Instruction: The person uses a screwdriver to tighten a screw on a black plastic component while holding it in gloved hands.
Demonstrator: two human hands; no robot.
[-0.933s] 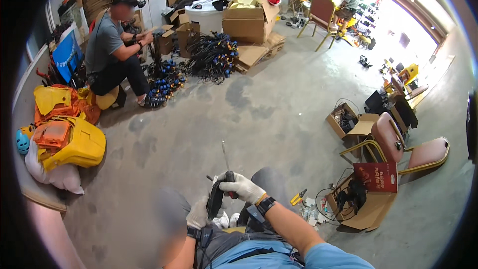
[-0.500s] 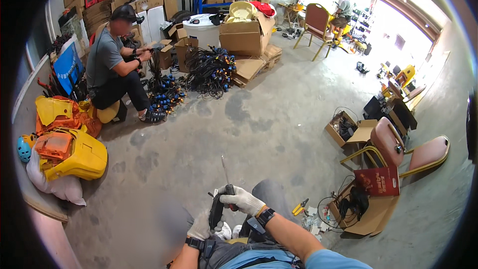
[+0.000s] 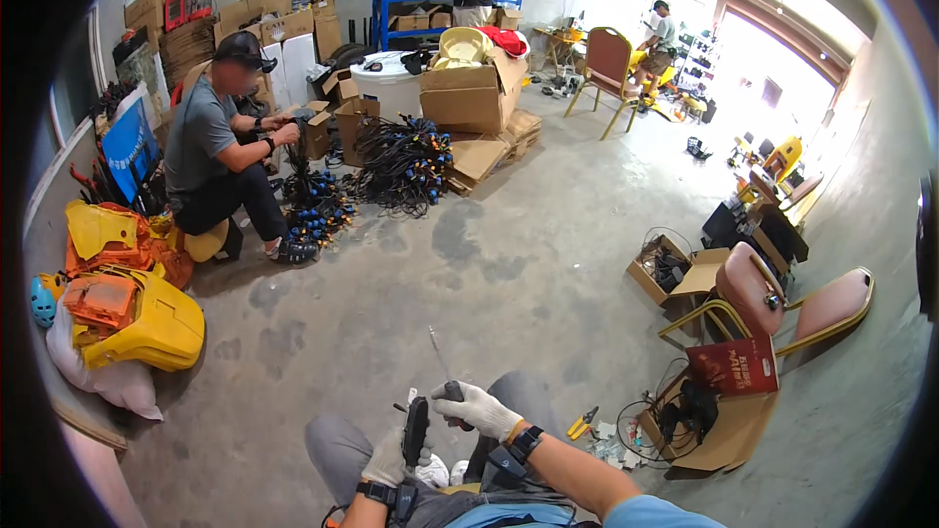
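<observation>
In a white work glove, my left hand [image 3: 388,457] grips a black, elongated device [image 3: 417,427] held roughly upright over my lap. A small pale piece sticks up at its top end. My right hand [image 3: 486,412], gloved too, is closed round the dark handle of a screwdriver [image 3: 441,354]. The metal shaft points up and away from me, its tip apart from the device. Only a small gap separates my right fingers from the device. Which part of it faces me in detail is too small to make out.
Yellow-handled pliers [image 3: 583,422] and pale scraps lie on the floor at my right, beside an open cardboard box [image 3: 729,448] with black items. Pink chairs [image 3: 831,308] stand beyond. At left are yellow and orange plastic shells [image 3: 161,323]; farther, a seated person [image 3: 210,127] handles black cables [image 3: 406,161].
My right hand with the screwdriver has drawn slightly away from the black device, and the shaft leans more to the left. My head view has tilted, so the room sits lower.
</observation>
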